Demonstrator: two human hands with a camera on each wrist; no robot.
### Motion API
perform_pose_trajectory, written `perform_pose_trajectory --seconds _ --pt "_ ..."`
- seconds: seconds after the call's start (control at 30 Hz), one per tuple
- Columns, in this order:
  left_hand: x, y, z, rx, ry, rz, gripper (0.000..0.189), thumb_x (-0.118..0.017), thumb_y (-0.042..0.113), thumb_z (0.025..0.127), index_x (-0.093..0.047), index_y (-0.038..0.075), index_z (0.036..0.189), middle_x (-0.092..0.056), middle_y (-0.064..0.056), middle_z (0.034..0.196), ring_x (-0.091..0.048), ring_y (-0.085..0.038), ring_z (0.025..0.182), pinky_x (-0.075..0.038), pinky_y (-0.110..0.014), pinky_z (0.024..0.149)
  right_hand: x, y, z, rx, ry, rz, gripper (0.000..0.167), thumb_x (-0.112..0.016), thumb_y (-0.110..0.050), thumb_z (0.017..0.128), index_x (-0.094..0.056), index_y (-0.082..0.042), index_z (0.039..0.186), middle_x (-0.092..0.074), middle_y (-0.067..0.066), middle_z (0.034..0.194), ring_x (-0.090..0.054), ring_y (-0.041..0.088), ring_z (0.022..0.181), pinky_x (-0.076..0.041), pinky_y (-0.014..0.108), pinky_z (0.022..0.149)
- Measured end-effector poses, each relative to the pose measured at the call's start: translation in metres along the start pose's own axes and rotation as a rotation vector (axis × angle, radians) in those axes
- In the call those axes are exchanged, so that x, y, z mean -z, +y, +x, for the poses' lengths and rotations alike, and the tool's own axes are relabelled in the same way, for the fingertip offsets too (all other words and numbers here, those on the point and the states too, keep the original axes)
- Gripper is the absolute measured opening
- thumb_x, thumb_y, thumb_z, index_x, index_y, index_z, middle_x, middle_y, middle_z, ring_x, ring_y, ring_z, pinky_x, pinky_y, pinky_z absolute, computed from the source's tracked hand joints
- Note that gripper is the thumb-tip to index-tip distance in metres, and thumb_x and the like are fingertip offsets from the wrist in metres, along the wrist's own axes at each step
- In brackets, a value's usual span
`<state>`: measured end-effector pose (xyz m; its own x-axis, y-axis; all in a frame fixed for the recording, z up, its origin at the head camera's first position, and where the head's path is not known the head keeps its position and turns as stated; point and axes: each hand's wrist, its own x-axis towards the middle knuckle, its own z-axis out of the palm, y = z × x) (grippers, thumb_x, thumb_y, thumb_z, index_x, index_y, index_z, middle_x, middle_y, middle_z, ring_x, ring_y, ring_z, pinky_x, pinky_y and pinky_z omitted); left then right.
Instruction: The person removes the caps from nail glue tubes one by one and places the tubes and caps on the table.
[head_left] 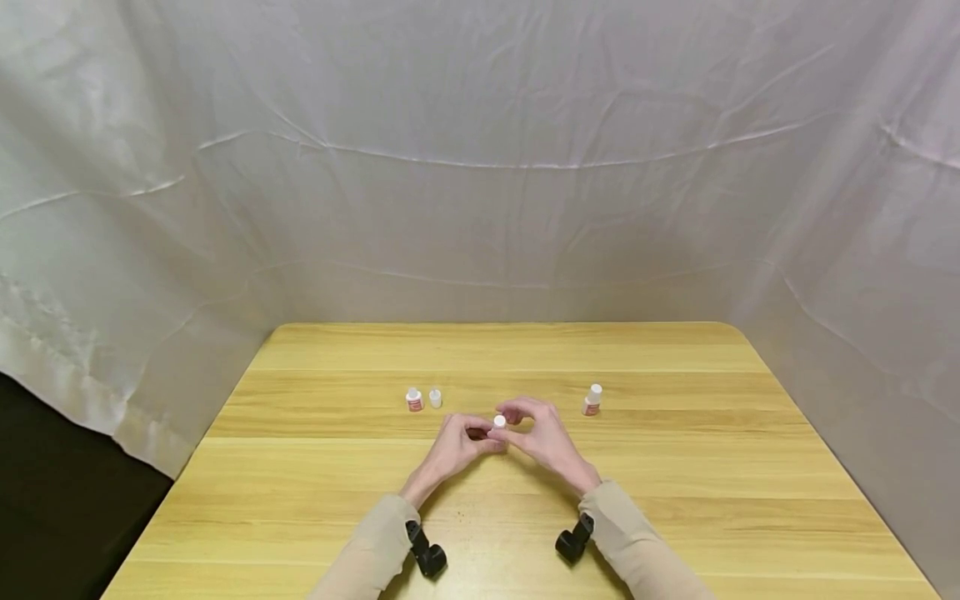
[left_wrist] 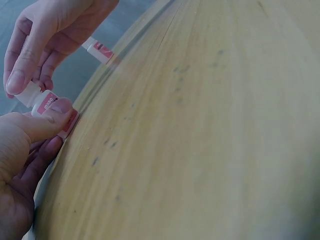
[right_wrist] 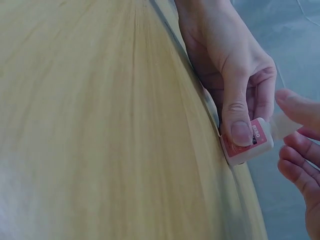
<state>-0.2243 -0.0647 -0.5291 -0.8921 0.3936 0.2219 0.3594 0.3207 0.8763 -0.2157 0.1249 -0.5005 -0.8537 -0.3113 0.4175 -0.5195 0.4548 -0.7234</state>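
My left hand [head_left: 459, 446] grips a small white bottle [right_wrist: 265, 144] with a red label, thumb across the label, its base at the table. The bottle's white cap [head_left: 499, 422] points up, and my right hand [head_left: 546, 437] pinches it between thumb and fingers. In the left wrist view the cap [left_wrist: 26, 95] leans a little to one side of the bottle's neck. Beyond my left hand stands an uncapped bottle [head_left: 415, 401] of the same kind, with a loose white cap [head_left: 436, 399] beside it. Farther right stands another capped bottle [head_left: 592, 400].
The wooden table [head_left: 720, 533] has rounded far corners. Pale grey cloth [head_left: 517, 217] hangs behind it and along both sides. Each forearm carries a black wrist camera [head_left: 426, 552] near the sleeve cuff. A dark area [head_left: 67, 492] lies past the table's left edge.
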Motion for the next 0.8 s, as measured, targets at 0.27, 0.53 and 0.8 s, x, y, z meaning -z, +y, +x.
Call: perform_pose_trajectory --seconds 0.27,0.53,0.8 --pt "-0.0002 0.0001 0.0007 0.018 -0.011 -0.003 0.02 -0.083 0.015 0.082 -0.08 0.007 0.1 -0.08 -0.01 0.092 -0.07 -0.005 0.077 -0.058 -0.018 0.074 0.0019 0.0005 -0.0003 0.001 -0.022 0.066 0.024 -0.082 -0.008 0.081 -0.075 -0.001 0.103 -0.076 0.007 0.094 -0.067 0.019 0.084 -0.059 0.04 0.082" --pt "-0.0001 0.0001 0.0013 0.016 -0.002 0.019 0.018 -0.083 0.017 0.083 -0.08 0.007 0.098 -0.08 -0.009 0.091 -0.067 0.001 0.076 -0.057 -0.017 0.073 -0.0006 0.0022 -0.0011 0.005 -0.012 0.017 0.036 -0.085 -0.011 0.079 -0.073 0.001 0.11 -0.076 0.008 0.097 -0.067 0.022 0.087 -0.059 0.039 0.081" --pt "-0.0006 -0.0003 0.0006 0.008 0.0 -0.017 0.019 -0.083 0.015 0.082 -0.08 0.007 0.098 -0.08 -0.01 0.093 -0.072 -0.01 0.079 -0.059 -0.019 0.075 -0.0006 0.0002 0.0005 -0.022 -0.004 0.01 0.024 -0.084 -0.011 0.079 -0.075 -0.005 0.1 -0.075 0.004 0.093 -0.067 0.016 0.085 -0.058 0.033 0.08"
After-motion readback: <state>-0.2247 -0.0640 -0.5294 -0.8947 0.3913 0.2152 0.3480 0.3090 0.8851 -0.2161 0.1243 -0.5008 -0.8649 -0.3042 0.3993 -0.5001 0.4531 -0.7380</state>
